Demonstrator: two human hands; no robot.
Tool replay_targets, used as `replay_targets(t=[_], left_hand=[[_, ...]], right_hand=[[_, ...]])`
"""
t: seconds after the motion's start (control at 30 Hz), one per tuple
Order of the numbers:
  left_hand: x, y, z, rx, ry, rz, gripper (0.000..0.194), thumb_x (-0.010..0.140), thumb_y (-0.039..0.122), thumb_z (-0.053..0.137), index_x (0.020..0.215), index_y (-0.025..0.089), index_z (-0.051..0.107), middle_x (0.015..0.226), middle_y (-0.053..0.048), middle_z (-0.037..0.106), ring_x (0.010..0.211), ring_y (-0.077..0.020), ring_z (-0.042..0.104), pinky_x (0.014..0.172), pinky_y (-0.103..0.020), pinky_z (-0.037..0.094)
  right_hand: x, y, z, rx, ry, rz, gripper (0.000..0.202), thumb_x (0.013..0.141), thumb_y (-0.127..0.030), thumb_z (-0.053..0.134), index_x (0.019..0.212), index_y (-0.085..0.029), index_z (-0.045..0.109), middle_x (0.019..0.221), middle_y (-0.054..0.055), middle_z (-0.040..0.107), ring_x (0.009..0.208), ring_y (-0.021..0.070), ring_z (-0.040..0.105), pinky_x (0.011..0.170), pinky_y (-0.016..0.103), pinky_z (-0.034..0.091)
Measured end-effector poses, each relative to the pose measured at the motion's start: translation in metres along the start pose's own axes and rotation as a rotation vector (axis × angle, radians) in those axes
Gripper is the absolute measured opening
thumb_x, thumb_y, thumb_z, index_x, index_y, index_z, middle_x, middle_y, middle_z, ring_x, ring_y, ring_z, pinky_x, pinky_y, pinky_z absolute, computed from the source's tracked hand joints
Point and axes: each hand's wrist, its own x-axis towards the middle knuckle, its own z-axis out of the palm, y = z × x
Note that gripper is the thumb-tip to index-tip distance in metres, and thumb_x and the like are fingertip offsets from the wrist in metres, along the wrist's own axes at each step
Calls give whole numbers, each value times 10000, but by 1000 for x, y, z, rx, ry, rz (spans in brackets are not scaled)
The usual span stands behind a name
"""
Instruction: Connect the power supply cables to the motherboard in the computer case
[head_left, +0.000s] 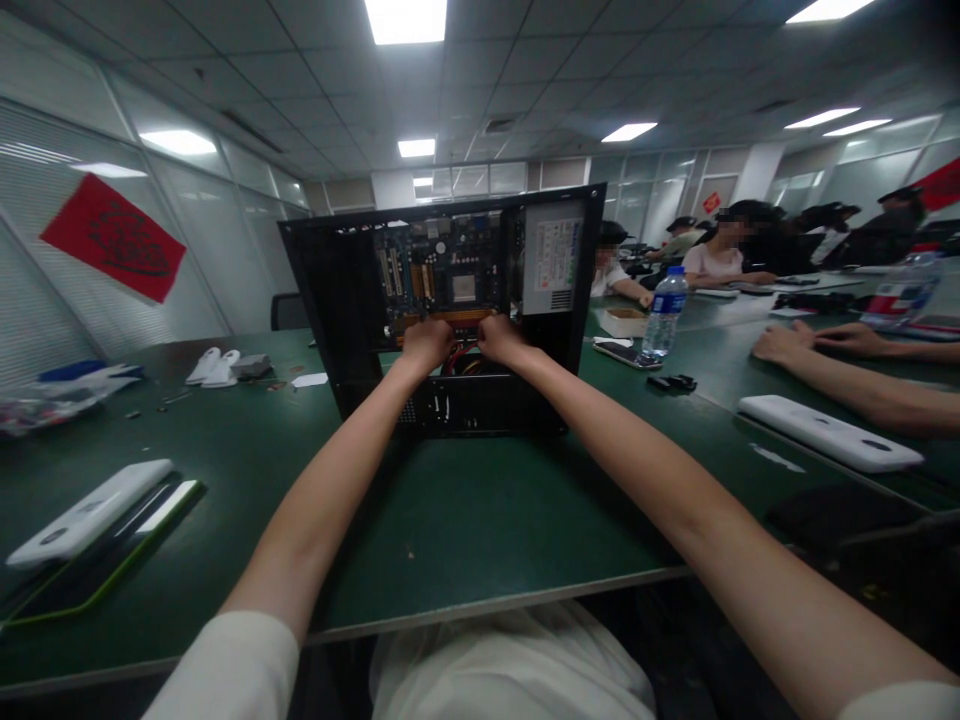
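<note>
An open black computer case stands on the green table, its open side facing me. Inside it are a motherboard and a silver power supply. My left hand is closed at the left end of the orange slots low on the board. Closed as well, my right hand is at the right end of those slots, a little blurred. The fingertips of both hands are hidden, so what they grip cannot be made out. Red and dark cables run between and below the hands.
Left on the table lie a white power bank, a green-edged phone and plastic bags. To the right are a water bottle, a small box, a white device and another person's hands.
</note>
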Motion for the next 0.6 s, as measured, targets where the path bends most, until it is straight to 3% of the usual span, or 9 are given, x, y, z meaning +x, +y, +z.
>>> replay_targets(t=[0.6], left_hand=[[0,3,-2,9,-12,13,333,980,282,561,1129,117,809,1128,-238,774,1103,-388,736,917,-440,566]], right_hand=[[0,-2,-1,7,-23,2,287,936,-89,602,1139,-91,805,1193,191,767,1152,298,715,973,311,543]])
